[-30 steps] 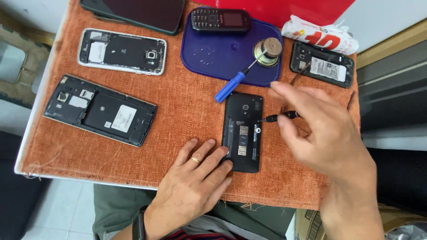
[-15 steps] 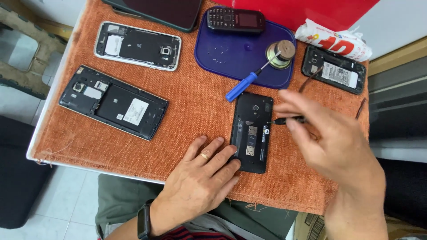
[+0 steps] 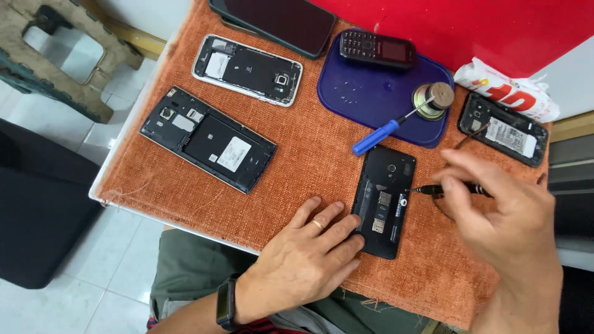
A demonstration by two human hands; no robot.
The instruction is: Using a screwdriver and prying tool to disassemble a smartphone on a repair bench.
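blue tray [image 3: 346, 99] with keypad phone [image 3: 377, 48], magnet [image 3: 433, 98]

The cloth [image 3: 309, 148] on the bench is orange-brown with a rough woven pattern. The open phone [image 3: 383, 201] near the hands is black. The tray [image 3: 365, 99] is dark blue, and the screwdriver [image 3: 383, 132] has a bright blue handle. The packet [image 3: 507, 93] is white with red print. The ring [image 3: 318, 224] is gold.

Bare cloth [image 3: 309, 154] between opened phones [image 3: 207, 138] offers passage.
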